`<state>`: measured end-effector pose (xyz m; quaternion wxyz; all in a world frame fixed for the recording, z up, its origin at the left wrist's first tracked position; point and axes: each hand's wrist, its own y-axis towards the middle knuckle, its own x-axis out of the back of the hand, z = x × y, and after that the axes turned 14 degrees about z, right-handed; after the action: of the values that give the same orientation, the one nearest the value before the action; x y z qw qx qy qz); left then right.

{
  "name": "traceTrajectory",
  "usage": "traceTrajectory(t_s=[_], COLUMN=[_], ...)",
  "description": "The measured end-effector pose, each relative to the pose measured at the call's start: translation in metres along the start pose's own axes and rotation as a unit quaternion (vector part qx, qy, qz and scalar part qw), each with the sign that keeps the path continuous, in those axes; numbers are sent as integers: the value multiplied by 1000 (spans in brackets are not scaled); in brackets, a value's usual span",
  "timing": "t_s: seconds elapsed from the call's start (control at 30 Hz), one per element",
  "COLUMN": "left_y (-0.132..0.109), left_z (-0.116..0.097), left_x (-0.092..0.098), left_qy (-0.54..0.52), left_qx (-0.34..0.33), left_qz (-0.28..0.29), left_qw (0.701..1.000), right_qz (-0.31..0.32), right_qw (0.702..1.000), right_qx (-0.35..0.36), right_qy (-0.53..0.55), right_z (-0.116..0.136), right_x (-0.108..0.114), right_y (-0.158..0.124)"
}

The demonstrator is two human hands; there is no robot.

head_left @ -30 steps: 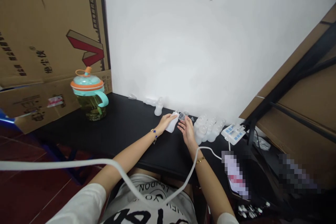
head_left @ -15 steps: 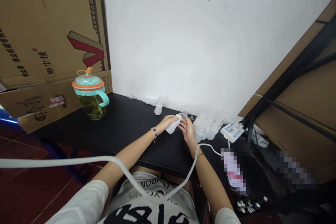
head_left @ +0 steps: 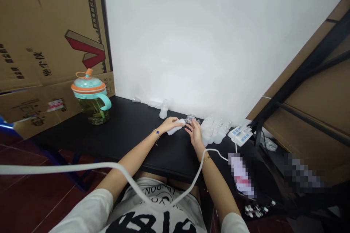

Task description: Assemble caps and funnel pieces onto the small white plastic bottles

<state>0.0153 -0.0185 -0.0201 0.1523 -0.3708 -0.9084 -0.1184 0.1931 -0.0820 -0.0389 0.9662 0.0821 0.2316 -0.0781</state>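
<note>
Fingers of the left hand (head_left: 168, 124) were wrapped around a white bottle (head_left: 177, 126) lying low over the black table (head_left: 128, 133), well right of the jug (head_left: 91, 98). Its long axis ran from that hand rightward toward the right hand (head_left: 195, 134), whose fingers (head_left: 193, 125) were spread open just beside the bottle's neck. 1 small clear cap (head_left: 190, 118) sat at their tips; whether they touched it could not be told.

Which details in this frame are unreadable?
Head view, right hand: the clear piece at its fingertips is too small to identify.
Head view, left hand: it covers part of the white bottle.
Head view: pixelated patches blur what lies right of the table.
</note>
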Motion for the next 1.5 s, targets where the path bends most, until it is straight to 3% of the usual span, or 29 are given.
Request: traceTrajectory(t_s=[0.33,0.73,1.5], left_y=[0,0,-1], left_z=[0,-4,-2], left_x=[-6,-8,-10], left_qy=[19,-8,-16], left_qx=[0,-10,-21], left_qz=[0,-28,-27], left_qw=[1000,1000,999], right_qz=[40,33,33], right_qw=[998,999,998], right_qx=[-1,5,-2], right_qy=[-39,-36,-60], right_z=[4,3,5], right_x=[-10,-9,-12], right_y=[-7,-4,-5])
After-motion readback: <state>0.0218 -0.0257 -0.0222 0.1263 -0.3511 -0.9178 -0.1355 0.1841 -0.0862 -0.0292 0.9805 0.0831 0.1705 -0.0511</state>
